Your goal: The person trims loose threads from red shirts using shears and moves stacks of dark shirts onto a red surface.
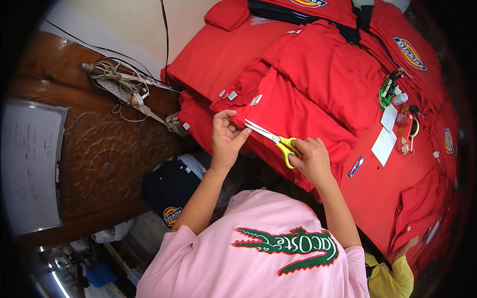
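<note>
Likely garment workshop: piled red clothes (323,69), scissors (275,138).

I count one pair of scissors (285,146), two white papers (383,147).

Seen as a red-topped table (365,203), carries a thick heap of red garments (323,74) with white tags at the near edge, toward the left end. Beside that heap, holds small blue snips (356,166), with white papers (383,148) and a green object (385,95) farther in. Bears folded red cloth (420,206) toward the right end and emblem-bearing garments (390,30) toward the far edge.
</note>
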Motion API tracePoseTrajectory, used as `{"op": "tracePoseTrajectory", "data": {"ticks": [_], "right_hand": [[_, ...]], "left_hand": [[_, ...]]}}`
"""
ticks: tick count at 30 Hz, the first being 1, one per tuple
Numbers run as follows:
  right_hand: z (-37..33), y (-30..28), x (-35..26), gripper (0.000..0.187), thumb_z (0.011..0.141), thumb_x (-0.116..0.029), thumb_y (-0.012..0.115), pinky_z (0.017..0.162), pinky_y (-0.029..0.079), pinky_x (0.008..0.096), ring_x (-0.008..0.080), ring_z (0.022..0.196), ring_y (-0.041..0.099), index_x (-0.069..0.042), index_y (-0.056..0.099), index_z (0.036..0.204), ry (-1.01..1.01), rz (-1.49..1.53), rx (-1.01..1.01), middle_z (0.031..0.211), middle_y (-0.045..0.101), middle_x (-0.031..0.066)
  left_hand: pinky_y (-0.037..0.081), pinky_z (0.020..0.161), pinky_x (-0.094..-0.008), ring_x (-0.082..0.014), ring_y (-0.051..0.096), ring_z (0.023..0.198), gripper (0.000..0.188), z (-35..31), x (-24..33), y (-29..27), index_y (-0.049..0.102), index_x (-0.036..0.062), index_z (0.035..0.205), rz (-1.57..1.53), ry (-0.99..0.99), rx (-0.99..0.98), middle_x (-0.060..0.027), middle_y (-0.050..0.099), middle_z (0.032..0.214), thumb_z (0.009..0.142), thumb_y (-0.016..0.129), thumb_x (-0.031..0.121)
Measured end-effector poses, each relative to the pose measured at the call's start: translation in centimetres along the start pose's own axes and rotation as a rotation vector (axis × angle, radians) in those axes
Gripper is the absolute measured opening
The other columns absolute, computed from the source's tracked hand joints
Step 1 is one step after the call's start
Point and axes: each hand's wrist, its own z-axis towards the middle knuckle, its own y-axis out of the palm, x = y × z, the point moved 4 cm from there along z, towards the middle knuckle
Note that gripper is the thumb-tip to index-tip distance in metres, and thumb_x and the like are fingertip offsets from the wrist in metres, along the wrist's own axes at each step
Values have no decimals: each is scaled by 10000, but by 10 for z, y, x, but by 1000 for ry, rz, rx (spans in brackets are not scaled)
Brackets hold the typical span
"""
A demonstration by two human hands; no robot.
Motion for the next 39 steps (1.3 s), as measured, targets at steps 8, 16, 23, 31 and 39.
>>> {"op": "tracePoseTrajectory", "data": {"ticks": [8, 16, 23, 31, 39], "right_hand": [[-8, 11, 15, 228, 782, -175, 805, 719, 427, 386, 270, 669, 550, -48, 688, 931, 93, 154, -61, 722, 639, 82], [-35, 6, 30, 248, 838, -199, 840, 668, 425, 372, 221, 659, 492, -18, 690, 917, 464, 391, 120, 670, 606, 76], [-59, -2, 23, 235, 803, -187, 841, 675, 426, 380, 232, 642, 520, -30, 689, 889, 322, 210, 160, 660, 610, 73], [-40, -1, -2, 325, 767, -327, 821, 695, 397, 395, 245, 658, 561, -71, 671, 899, 97, -14, 93, 663, 573, 65], [-25, 0, -7, 304, 774, -329, 823, 691, 403, 384, 251, 655, 562, -89, 652, 846, 84, -27, 117, 646, 564, 61]], "left_hand": [[560, 992, -299, -158, 634, 1160, 578, 2, -7, 2, 456, 50, 1332, -62, -39, -13, -92, 565, 1284, 854, 681, -185], [511, 1056, -312, -170, 602, 1232, 801, -4, 1, 22, 355, 22, 1568, -164, -104, -74, -126, 578, 1396, 865, 693, -160], [528, 993, -265, -114, 628, 1125, 575, -6, -16, 22, 503, -17, 1479, -42, -54, 19, -89, 638, 1322, 935, 671, -98], [537, 971, -252, -110, 643, 1117, 533, -10, -12, 39, 515, -28, 1468, -40, -18, -33, -87, 660, 1273, 955, 641, -102], [537, 1031, -302, -163, 630, 1193, 647, -7, -5, 39, 436, -27, 1523, -2, 35, -47, -127, 622, 1343, 923, 651, -141]]}}
